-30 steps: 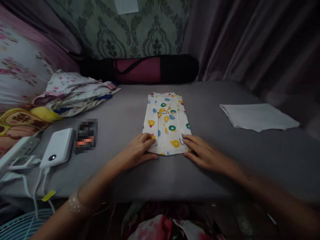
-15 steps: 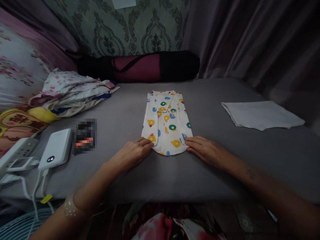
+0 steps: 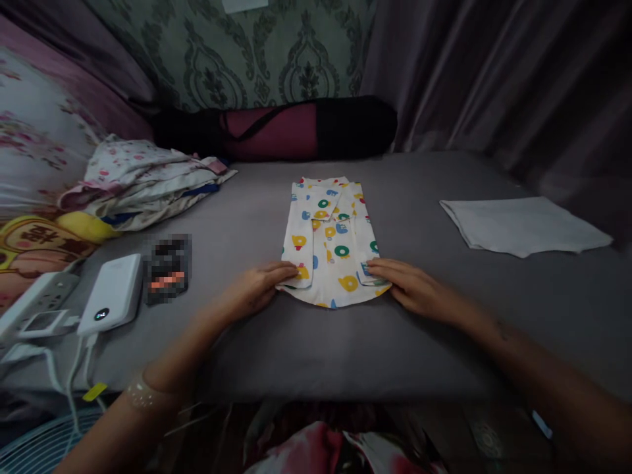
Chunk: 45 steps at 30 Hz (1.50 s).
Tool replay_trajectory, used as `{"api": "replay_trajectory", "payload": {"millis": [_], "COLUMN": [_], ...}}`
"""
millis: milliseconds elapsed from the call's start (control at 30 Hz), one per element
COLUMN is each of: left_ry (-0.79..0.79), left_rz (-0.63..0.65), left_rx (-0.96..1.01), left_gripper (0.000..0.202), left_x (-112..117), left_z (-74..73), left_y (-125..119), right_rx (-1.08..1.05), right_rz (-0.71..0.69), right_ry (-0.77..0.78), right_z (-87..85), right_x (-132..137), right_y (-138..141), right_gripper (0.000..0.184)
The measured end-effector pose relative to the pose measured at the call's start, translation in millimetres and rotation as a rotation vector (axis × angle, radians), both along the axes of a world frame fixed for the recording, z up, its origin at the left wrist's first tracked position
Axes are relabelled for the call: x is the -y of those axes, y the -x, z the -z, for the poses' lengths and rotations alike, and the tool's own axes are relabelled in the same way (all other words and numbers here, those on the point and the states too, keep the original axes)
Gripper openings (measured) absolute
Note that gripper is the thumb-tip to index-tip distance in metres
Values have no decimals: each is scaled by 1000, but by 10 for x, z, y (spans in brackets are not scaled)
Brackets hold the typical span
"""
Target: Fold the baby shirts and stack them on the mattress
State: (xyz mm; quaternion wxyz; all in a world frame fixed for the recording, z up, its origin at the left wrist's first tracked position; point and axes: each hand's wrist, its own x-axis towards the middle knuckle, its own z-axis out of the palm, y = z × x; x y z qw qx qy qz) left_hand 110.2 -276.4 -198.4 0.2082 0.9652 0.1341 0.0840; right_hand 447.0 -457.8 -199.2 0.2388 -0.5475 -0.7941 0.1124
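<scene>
Shirt (image 3: 332, 243), one, folded flat. Two hands: left hand (image 3: 257, 289), right hand (image 3: 412, 286), fingers narrow, each pinching one near corner. One white cloth (image 3: 523, 224) well right.

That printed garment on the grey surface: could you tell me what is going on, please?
A person has a small white garment with colourful printed shapes folded into a narrow strip on the grey padded surface. Their left hand and right hand rest on its near corners; whether they pinch it is unclear.
</scene>
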Motion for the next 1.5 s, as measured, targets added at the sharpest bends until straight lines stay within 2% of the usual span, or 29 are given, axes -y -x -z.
{"api": "replay_trajectory", "payload": {"millis": [133, 267, 367, 467, 533, 700, 800, 967, 1133, 1267, 1400, 1500], "left_ry": [113, 214, 380, 555, 592, 393, 304, 234, 180, 108, -104, -245], "left_rz": [-48, -252, -391, -487, -544, -753, -790, -759, -730, -705, -676, -524], "left_rx": [69, 109, 114, 148, 153, 108, 97, 146, 145, 117, 154, 170], "left_gripper": [36, 31, 34, 37, 36, 38, 39, 47, 43, 39, 36, 42], "left_x": [-74, -69, -80, -144, -200, -260, -209, -101, -67, -88, -93, -29], "left_z": [-14, -117, -163, -147, -111, -10, 11, 1, 30, 89, 111, 74], "left_y": [-38, -131, -211, -296, -353, -473, -508, -504, -481, -457, -449, -500], "right_rx": [-37, -116, -217, -294, -288, -229, -248, -216, -55, -4, 72, 184], "right_rz": [2, 86, 172, 237, 326, 605, 677, 653, 685, 670, 640, 472], "right_ry": [61, 128, 184, 225, 225, 141, 112, 47, 74, 97, 78, -14], "right_z": [-17, -90, -127, -124, -99, 15, 108, 216, 141, 94, 65, 16], "right_x": [-69, -164, -261, -379, -461, -581, -579, -546, -512, -494, -476, -465], "right_y": [-39, -59, -67, -82, -86, -40, -19, -12, 64, 85, 96, 168], "right_gripper": [43, 35, 32, 33, 33, 32, 39, 40, 36, 33, 38, 48]}}
